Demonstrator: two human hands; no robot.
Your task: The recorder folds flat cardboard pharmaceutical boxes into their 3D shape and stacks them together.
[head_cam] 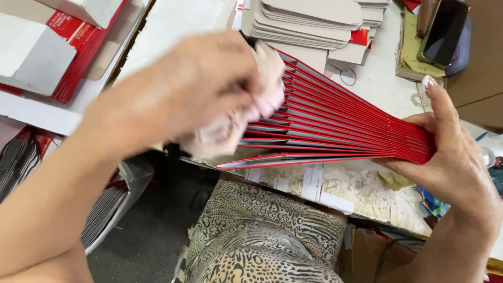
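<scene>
My right hand (453, 157) pinches one end of a fanned stack of flat red-edged card pieces (335, 123), held above the front edge of the white worktable (173, 21). The cards spread out toward the left like a fan. My left hand (183, 89) is over the spread ends and grips a pale crumpled cloth (246, 112) pressed against the card edges. The hand is blurred with motion.
A pile of flat grey card blanks (314, 21) lies at the back of the table. Folded white and red cartons (47, 47) sit at the far left. A dark phone (445, 31) leans at the back right. Stacked dark sheets (21, 162) stand lower left.
</scene>
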